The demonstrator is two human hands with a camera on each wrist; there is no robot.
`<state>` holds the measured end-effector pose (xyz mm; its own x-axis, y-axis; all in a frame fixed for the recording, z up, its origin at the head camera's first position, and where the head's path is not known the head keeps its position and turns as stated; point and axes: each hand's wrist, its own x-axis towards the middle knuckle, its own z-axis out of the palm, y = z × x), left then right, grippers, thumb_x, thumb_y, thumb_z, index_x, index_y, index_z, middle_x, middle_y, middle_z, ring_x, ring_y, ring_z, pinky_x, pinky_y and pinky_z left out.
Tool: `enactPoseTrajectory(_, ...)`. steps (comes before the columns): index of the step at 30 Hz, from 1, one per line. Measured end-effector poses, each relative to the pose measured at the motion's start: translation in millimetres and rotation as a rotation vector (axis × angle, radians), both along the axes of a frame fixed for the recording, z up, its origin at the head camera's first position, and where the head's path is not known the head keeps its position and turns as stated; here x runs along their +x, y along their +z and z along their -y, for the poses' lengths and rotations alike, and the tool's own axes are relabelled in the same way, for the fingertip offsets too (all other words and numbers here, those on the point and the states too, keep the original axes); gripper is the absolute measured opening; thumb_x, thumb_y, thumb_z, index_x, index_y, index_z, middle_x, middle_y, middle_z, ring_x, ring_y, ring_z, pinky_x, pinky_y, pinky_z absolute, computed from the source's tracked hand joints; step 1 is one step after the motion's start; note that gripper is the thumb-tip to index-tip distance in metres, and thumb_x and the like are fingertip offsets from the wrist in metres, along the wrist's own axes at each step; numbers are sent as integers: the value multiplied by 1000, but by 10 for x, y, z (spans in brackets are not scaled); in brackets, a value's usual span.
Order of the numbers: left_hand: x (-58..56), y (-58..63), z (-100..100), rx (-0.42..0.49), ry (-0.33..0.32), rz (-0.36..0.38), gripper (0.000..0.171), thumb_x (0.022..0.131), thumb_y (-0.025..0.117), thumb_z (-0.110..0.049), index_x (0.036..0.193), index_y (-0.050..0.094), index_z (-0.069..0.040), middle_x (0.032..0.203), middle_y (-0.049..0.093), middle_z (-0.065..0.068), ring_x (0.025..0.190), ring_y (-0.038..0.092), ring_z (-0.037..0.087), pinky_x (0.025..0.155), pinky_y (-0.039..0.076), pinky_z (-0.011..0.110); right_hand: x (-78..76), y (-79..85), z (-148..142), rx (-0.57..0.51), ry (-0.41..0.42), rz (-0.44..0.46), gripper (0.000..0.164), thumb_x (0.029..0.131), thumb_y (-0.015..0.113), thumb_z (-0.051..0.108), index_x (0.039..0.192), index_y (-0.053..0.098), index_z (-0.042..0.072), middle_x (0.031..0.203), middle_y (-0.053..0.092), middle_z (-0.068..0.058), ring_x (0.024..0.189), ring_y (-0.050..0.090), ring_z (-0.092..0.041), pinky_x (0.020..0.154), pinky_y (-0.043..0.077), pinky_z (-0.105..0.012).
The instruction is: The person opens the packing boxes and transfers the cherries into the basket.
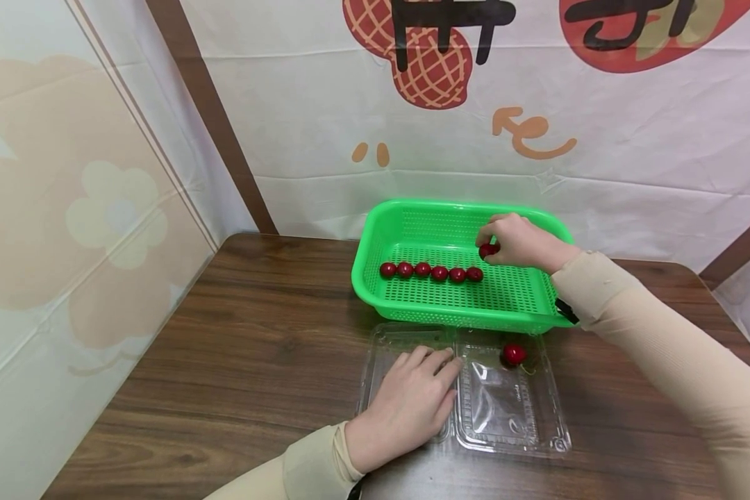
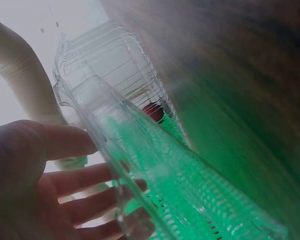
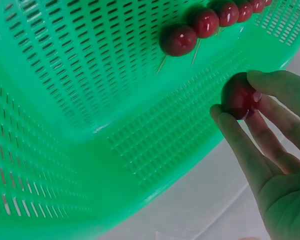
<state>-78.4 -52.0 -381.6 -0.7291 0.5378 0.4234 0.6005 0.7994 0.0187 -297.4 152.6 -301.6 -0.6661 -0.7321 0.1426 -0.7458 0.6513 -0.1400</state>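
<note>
Between thumb and fingertips my right hand [image 1: 517, 240] pinches a dark red cherry [image 3: 240, 96], held over the right half of a green plastic basket [image 1: 469, 321]. Inside the basket, several cherries [image 1: 439, 273] form a row across its floor, with thin stems showing in the right wrist view. My left hand [image 1: 406, 403] rests with extended fingers on the left half of a clear plastic clamshell box [image 1: 506, 444], which lies unfolded in front of the basket. One more cherry [image 1: 514, 354] with a stem sits in the box's right half.
A brown wooden table [image 1: 225, 361] carries the basket and box. Behind the basket hangs a white printed cloth [image 1: 300, 111], and another cloth wall with a flower print [image 1: 119, 215] stands at the left.
</note>
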Motion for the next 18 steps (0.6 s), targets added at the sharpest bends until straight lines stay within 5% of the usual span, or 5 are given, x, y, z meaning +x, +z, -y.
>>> enactPoseTrajectory(18, -6, -4, 4, 12, -3, -7, 34, 82, 61, -28, 111, 65, -13, 115, 64, 5, 102, 54, 20, 79, 48, 33, -225, -86, 8, 74, -68, 138, 17, 71, 73, 7, 88, 69, 5, 87, 68, -8, 83, 61, -22, 71, 52, -42)
